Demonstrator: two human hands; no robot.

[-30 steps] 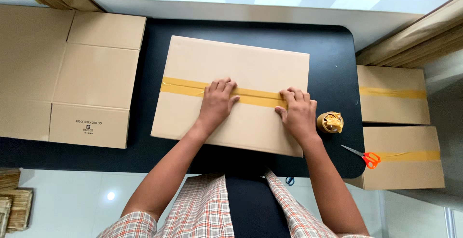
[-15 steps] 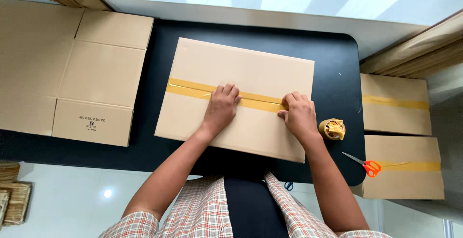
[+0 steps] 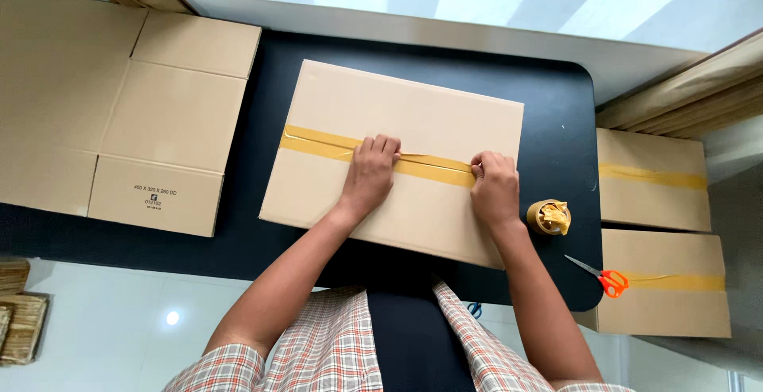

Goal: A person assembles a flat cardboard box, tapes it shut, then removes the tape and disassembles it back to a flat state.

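Since the earlier frame, your left hand (image 3: pixel 372 176) slid slightly left along the tape strip (image 3: pixel 318 144); your right hand (image 3: pixel 494 188) stayed put. Both lay flat, open, gripping nothing, pressing tape on the cardboard box (image 3: pixel 397 106) mid-table (image 3: pixel 556 122). Sealing looked underway; smoothing toward the ends seemed next.

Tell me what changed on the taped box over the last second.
Very little changed. The left hand slid slightly right along the yellow tape strip, and the right hand kept pressing near the strip's right end. The cardboard box, tape roll and scissors stayed put on the black table; nothing was picked up or released.
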